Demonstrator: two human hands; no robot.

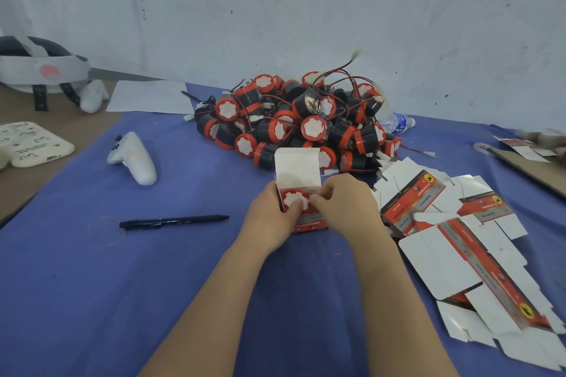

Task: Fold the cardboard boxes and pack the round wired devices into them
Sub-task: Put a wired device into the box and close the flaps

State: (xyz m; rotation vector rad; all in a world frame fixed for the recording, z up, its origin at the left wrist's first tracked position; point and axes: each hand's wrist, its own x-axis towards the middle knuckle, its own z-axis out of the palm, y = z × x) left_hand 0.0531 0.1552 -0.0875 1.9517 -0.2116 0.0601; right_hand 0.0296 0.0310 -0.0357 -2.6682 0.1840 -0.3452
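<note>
On the surface (153, 269), our left grip (269, 213) holds the box (297, 167). Our right grip (347, 205) pinches the device (290, 199) inside it.

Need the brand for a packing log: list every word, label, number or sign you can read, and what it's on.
Nothing reads clearly.
Small red and white folded cardboard box: white print line, blurred.
Flat red, grey and white cardboard box blanks: white lettering and yellow-black emblems, too blurred.
Clear plastic bottle: blue label, unreadable.
White plastic panel: dark markings, too small.
</note>
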